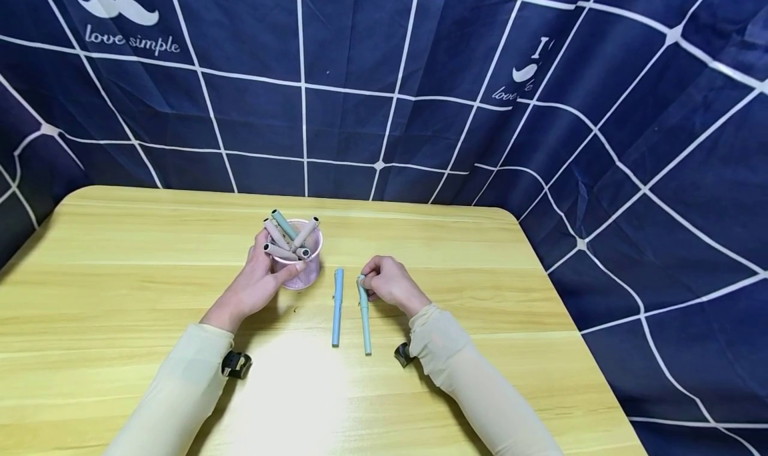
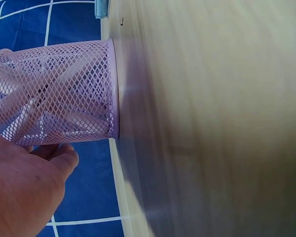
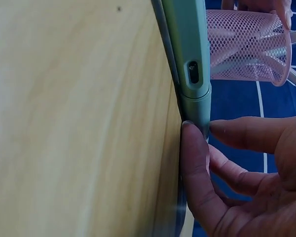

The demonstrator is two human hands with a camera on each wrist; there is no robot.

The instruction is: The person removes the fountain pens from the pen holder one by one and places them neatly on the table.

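A pink mesh pen cup [image 1: 303,277] stands upright on the table with several pens in it, capped in pale pink, grey and green. My left hand [image 1: 255,286] grips the cup from its left side, thumb at the front. To the right, a pale green pen [image 1: 365,323] lies on the tabletop, pointing toward me. The thumb and fingers of my right hand [image 1: 391,284] pinch its far end; the right wrist view shows the thumb and forefinger against the green barrel [image 3: 196,111]. Between cup and green pen lies a light blue pen [image 1: 337,309], touched by neither hand.
The light wood table [image 1: 150,256] has rounded far corners. Behind it and along the right hangs a dark blue cloth [image 1: 348,49] with white lines. A black wrist strap [image 1: 237,365] sits on the left sleeve, another [image 1: 403,355] at the right sleeve.
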